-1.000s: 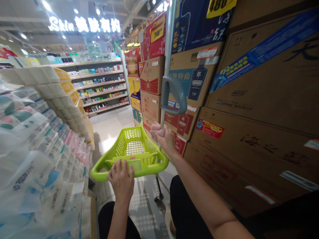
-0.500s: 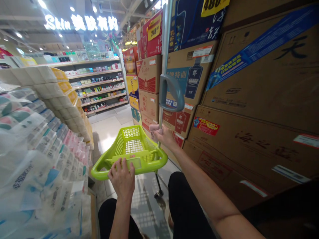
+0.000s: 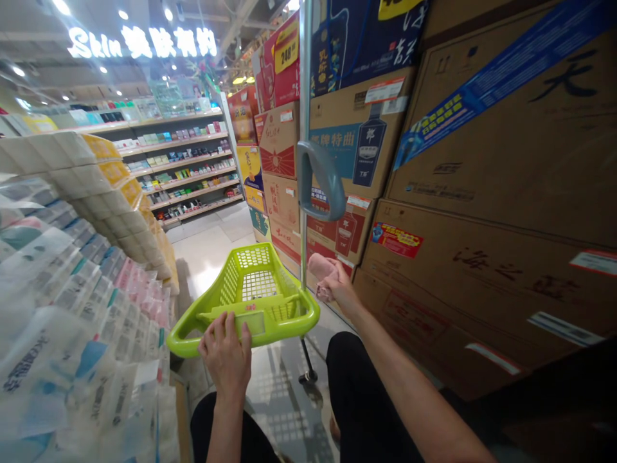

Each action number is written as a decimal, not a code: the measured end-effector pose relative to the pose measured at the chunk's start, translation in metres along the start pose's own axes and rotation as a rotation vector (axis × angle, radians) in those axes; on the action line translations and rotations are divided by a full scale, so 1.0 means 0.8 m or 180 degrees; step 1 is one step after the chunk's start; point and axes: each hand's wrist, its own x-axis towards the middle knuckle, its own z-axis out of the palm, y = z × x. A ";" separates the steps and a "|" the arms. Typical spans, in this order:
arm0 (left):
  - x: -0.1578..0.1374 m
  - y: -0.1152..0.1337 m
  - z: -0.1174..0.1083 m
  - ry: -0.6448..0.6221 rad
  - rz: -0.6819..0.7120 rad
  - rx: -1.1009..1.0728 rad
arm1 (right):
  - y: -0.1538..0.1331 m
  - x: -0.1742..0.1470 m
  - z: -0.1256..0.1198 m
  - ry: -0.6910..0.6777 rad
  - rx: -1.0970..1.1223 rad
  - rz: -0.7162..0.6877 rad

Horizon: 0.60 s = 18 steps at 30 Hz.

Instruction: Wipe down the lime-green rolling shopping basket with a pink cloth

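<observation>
A lime-green shopping cart (image 3: 289,323) with a mesh basket stands in front of me. My left hand (image 3: 226,354) is closed over the near bar of its handle, fingers on top and thumb beside the label panel. A folded pink cloth (image 3: 324,273) is gripped in my right hand (image 3: 343,286), just right of the metal pole (image 3: 303,251) that rises at the cart's right side. The hand and cloth are apart from the pole. Higher up, a grey loop handle (image 3: 322,181) is fixed to that pole.
Stacked cardboard cartons (image 3: 443,283) wall the right side. Plastic-wrapped packs (image 3: 87,334) are piled along the left, close to the cart. Ahead, the pale floor (image 3: 200,235) leads to shelves (image 3: 187,164) of small boxed goods. My knees are below the cart handle.
My right hand has moved right, off the pole, with the pink cloth still in it. The cart and my left hand appear slightly further left in view.
</observation>
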 end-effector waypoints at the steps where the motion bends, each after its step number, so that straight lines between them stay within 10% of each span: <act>1: 0.001 -0.001 0.000 0.0009 0.0011 -0.0001 | 0.002 0.000 0.001 -0.0150 0.0013 0.0033; 6: 0.005 -0.011 0.004 0.0039 0.0092 -0.0020 | 0.021 0.003 0.012 -0.1200 -0.0227 0.0421; 12: 0.008 -0.017 0.007 0.0066 0.0099 0.0042 | 0.045 -0.002 0.025 -0.0758 -0.0522 -0.0544; 18: 0.008 -0.033 0.007 0.0067 0.0139 0.0032 | 0.069 -0.089 0.014 -0.0501 -0.0377 -0.0903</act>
